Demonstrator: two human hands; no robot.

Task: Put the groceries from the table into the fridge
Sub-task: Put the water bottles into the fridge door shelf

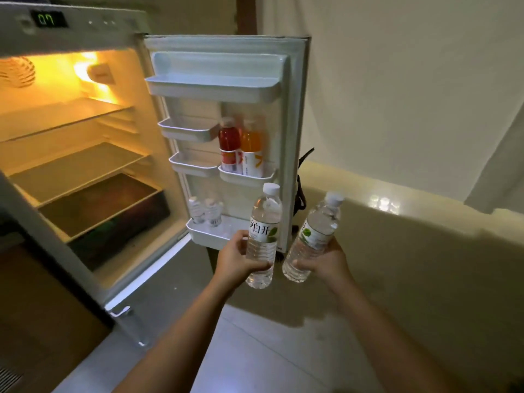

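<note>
Your left hand (236, 258) grips one water bottle (262, 236), your right hand (326, 260) another (313, 236), both just before the front edge of the open fridge door's bottom shelf (204, 236). Thin, ribbed clear plastic with smooth labels may slip or knock the two small bottles (204, 212) at the shelf's left end.

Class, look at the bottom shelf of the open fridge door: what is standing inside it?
Two small water bottles stand at the left end of the bottom door shelf. Its right end is hidden behind the left hand and its bottle.
</note>
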